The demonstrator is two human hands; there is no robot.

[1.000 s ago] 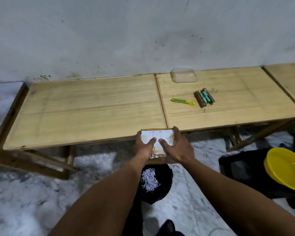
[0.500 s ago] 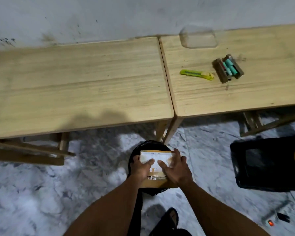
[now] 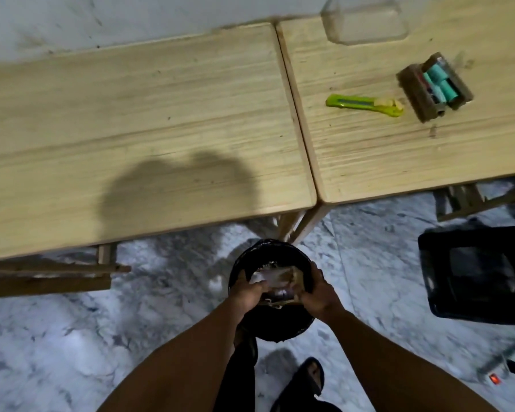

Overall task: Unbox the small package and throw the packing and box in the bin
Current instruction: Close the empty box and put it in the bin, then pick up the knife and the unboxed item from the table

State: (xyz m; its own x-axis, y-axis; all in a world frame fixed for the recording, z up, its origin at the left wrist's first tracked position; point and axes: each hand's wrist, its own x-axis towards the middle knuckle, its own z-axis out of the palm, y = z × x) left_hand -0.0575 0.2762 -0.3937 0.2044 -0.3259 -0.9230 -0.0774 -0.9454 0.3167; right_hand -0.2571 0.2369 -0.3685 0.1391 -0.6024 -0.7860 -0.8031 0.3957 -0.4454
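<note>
A small brown cardboard box (image 3: 277, 281) with a white label sits low in the mouth of a round black bin (image 3: 295, 254) on the floor. My left hand (image 3: 247, 292) grips the box's left side. My right hand (image 3: 318, 295) grips its right side. The box's lower part is hidden by my hands and the bin's rim. On the right-hand wooden table lies the unpacked item, a brown holder with teal cells (image 3: 434, 86).
A yellow-green utility knife (image 3: 364, 104) lies on the right table (image 3: 399, 162), a clear plastic tray (image 3: 364, 25) behind it. The left table (image 3: 116, 129) adjoins it. A black crate (image 3: 476, 269) stands on the marble floor at the right. My sandalled foot (image 3: 306, 379) is below the bin.
Both hands have carried the box down from the table's front edge into the bin's mouth. The view has tilted downward and closer.
</note>
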